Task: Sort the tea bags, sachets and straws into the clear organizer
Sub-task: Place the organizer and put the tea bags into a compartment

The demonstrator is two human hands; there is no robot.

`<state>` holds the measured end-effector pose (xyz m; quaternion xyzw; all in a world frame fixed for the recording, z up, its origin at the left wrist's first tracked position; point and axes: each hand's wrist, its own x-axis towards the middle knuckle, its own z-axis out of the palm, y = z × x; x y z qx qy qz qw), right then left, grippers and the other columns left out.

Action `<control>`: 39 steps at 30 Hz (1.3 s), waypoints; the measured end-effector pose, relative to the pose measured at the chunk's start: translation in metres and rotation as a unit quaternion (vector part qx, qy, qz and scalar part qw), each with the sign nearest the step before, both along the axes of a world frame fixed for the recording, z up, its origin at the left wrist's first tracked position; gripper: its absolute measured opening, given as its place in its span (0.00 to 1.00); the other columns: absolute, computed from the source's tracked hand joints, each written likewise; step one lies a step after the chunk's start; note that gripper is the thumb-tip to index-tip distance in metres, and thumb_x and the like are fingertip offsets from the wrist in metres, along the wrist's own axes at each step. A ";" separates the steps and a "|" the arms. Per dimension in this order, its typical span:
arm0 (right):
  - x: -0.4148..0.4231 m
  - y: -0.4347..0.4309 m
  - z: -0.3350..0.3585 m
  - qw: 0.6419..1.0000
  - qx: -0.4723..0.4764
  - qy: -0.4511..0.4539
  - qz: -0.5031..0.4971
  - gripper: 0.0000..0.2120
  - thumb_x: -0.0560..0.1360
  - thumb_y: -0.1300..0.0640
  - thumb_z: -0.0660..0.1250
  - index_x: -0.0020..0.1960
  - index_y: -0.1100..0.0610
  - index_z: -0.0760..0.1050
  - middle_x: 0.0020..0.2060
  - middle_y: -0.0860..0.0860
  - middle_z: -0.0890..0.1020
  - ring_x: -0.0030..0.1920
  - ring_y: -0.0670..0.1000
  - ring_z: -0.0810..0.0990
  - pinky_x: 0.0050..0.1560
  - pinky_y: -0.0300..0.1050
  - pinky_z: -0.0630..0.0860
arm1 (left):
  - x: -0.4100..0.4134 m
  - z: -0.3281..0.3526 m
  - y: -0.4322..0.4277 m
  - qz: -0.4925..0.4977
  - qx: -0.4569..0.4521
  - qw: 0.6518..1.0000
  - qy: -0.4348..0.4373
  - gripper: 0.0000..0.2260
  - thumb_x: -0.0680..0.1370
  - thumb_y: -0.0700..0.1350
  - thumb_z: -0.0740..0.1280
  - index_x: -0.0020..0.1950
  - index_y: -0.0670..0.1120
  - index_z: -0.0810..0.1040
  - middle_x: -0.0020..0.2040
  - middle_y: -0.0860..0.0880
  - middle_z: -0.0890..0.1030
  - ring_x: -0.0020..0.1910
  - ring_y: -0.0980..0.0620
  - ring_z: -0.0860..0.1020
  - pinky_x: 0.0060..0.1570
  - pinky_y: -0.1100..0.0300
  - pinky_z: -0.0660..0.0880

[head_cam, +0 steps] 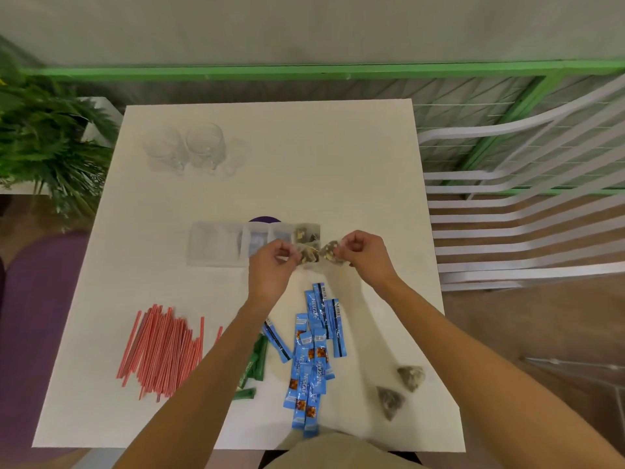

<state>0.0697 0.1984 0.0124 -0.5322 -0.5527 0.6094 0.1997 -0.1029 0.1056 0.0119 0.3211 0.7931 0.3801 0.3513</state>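
The clear organizer [216, 243] lies at the table's middle, with tea bags [306, 231] in its right compartment. My left hand [270, 265] pinches a tea bag [309, 255] at the organizer's right end. My right hand [365, 253] pinches another tea bag [329, 250] just beside it. Blue sachets [313, 357] lie in a pile near the front edge, green sachets [253, 365] partly under my left forearm. Red straws [162, 350] are heaped at the front left. Two pyramid tea bags [411, 377] [389, 401] rest at the front right.
Two clear glass mugs [187, 147] stand at the back left of the white table [338, 157]. A purple disc [265, 219] peeks out behind the organizer. A plant [44, 143] is left of the table, a white slatted chair [524, 214] to the right.
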 end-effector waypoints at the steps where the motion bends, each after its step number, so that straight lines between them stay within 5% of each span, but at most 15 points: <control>1: -0.006 0.005 -0.001 1.000 0.013 -0.006 0.006 0.08 0.70 0.67 0.73 0.39 0.57 0.77 0.35 0.54 0.80 0.36 0.52 0.78 0.36 0.37 0.75 | -0.002 -0.002 0.004 -0.006 -0.003 1.000 0.015 0.04 0.74 0.41 0.73 0.41 0.48 0.79 0.39 0.53 0.81 0.39 0.52 0.81 0.41 0.62 0.78; 5: -0.028 0.022 -0.005 0.997 0.066 -0.039 0.017 0.06 0.70 0.65 0.73 0.39 0.57 0.78 0.35 0.54 0.81 0.37 0.51 0.79 0.44 0.47 0.78 | -0.009 -0.013 0.014 -0.037 -0.024 0.997 0.067 0.04 0.73 0.46 0.73 0.41 0.50 0.79 0.39 0.55 0.82 0.37 0.54 0.81 0.41 0.51 0.80; 9: -0.049 0.034 -0.009 0.991 0.110 -0.067 0.034 0.04 0.71 0.65 0.71 0.39 0.58 0.78 0.36 0.54 0.82 0.38 0.55 0.81 0.43 0.49 0.79 | -0.011 -0.014 0.018 -0.093 -0.037 0.983 0.156 0.05 0.73 0.51 0.73 0.40 0.53 0.78 0.39 0.56 0.75 0.37 0.54 0.75 0.35 0.55 0.73; 14: -0.059 0.034 -0.011 0.980 0.138 -0.098 0.103 0.01 0.72 0.62 0.68 0.43 0.58 0.77 0.38 0.52 0.81 0.38 0.48 0.77 0.41 0.42 0.75 | -0.012 -0.023 0.016 -0.128 -0.067 0.968 0.207 0.05 0.74 0.53 0.71 0.47 0.54 0.82 0.44 0.58 0.73 0.42 0.57 0.74 0.32 0.61 0.66; 20: -0.052 0.030 -0.016 0.950 0.235 -0.136 0.157 0.12 0.72 0.58 0.70 0.56 0.53 0.78 0.53 0.50 0.73 0.52 0.49 0.74 0.51 0.41 0.74 | -0.016 -0.023 0.015 -0.132 -0.058 0.971 0.191 0.06 0.74 0.51 0.71 0.50 0.53 0.82 0.48 0.56 0.77 0.41 0.56 0.74 0.33 0.63 0.69; 29: -0.041 0.023 -0.019 0.878 0.355 -0.171 0.273 0.10 0.75 0.56 0.70 0.56 0.55 0.82 0.49 0.53 0.77 0.49 0.54 0.73 0.49 0.50 0.74 | -0.016 -0.021 0.010 -0.130 -0.024 0.977 0.166 0.03 0.75 0.47 0.71 0.47 0.54 0.83 0.45 0.56 0.77 0.39 0.55 0.75 0.38 0.52 0.76; 39: -0.059 0.027 -0.020 0.821 0.384 -0.273 0.323 0.11 0.78 0.56 0.64 0.53 0.56 0.84 0.49 0.52 0.80 0.54 0.58 0.71 0.49 0.48 0.65 | -0.013 -0.020 0.009 -0.148 -0.044 0.971 0.182 0.04 0.75 0.49 0.71 0.48 0.54 0.84 0.47 0.57 0.78 0.39 0.57 0.73 0.37 0.57 0.74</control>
